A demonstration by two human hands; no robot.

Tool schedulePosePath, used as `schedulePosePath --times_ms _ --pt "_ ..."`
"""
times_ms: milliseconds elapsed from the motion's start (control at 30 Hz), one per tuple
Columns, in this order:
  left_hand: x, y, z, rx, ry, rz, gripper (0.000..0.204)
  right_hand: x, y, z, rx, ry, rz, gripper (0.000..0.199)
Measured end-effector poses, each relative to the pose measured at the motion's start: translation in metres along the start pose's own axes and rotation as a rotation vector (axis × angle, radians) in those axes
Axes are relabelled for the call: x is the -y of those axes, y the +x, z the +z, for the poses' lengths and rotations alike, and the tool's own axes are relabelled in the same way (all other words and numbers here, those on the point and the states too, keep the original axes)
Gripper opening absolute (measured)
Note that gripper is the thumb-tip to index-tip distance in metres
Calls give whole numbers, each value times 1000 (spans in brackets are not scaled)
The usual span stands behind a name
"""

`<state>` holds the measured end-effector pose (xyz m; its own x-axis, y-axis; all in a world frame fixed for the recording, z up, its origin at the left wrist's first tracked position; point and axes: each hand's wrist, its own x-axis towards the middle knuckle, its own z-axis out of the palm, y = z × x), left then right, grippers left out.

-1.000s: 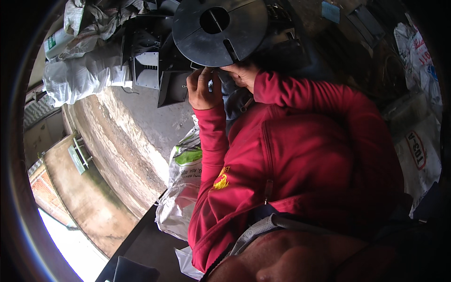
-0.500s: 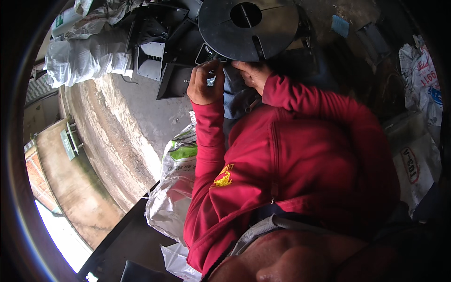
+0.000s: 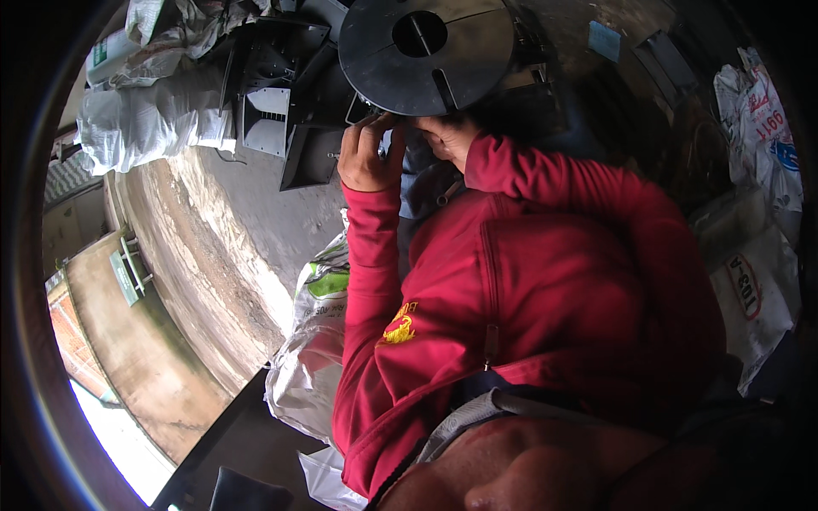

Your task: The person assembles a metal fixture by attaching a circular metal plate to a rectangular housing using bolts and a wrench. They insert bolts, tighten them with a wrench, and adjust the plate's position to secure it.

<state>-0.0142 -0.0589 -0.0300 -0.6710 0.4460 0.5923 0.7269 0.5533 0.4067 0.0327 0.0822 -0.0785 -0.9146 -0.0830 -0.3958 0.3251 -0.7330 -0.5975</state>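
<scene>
A large black round disc (image 3: 477, 72) with a centre hole and slots fills the top middle of the view. Close against its near edge, my left hand (image 3: 368, 155) has bent, closed fingers whose tips meet near the rim. What they pinch, if anything, is hidden. My right hand (image 3: 450, 139) is just to the right, with fingers curled in under the rim and their tips out of sight. Whether it grips the disc or a small part beneath it does not show. Beside my left hand is a dark box-shaped metal piece (image 3: 308, 158).
Black metal parts, among them a slotted bracket (image 3: 266, 122), are piled at the upper left beside a white plastic-wrapped bundle (image 3: 153, 115). White sacks lie near my left arm (image 3: 307, 375) and at the far right (image 3: 763, 128). A blue scrap (image 3: 604, 40) lies beyond the disc.
The disc and surroundings sit slightly further left in the view. My left hand's fingers have closed the gap seen before, and both hands stay at the disc's near edge.
</scene>
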Motion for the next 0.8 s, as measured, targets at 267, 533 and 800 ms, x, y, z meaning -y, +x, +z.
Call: schedulePosePath --times_ms 267,533,800 --pt "4 3 -1 49 59 133 23 -10 6 -2 -52 -73 -45 36" --pt "8 5 -2 2 0 89 28 -3 6 1 -8 -56 -71 35" --pt "-1 5 -7 -46 48 -100 25 -8 8 -3 5 -82 -77 31"
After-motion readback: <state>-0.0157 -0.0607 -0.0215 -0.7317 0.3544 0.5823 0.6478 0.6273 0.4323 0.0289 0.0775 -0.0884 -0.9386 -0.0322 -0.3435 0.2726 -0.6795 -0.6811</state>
